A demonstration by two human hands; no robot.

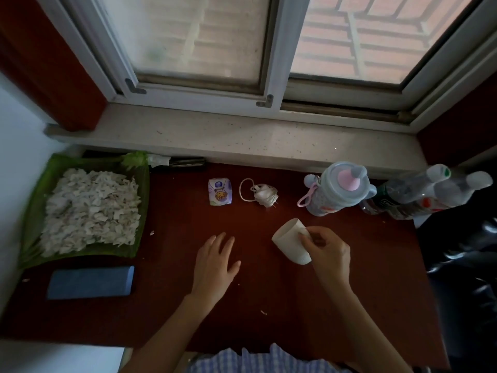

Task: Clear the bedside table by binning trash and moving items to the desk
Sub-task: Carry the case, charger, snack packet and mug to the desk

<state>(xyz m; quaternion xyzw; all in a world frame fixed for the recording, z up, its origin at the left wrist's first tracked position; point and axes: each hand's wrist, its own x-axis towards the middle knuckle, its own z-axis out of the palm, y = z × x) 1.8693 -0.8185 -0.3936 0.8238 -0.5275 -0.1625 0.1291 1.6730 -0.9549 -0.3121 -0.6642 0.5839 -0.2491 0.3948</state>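
Head view, right hand [326, 249] grip pinching tilted white cup [289, 242], left hand [215, 265] spread empty.

Light source: daylight through the window [242, 44] at 12 o'clock, the only bright zone.
Counter: the counter [188, 292] is dim and dark red, with little detail in its shade.
Shadows: soft, falling toward 6 o'clock.
Glare: the left pane looks milky and washed out.
Blur: slight softness overall; the bottles [430, 192] at 3 o'clock smear.
Distortion: window frame lines bow and splay toward the corners.
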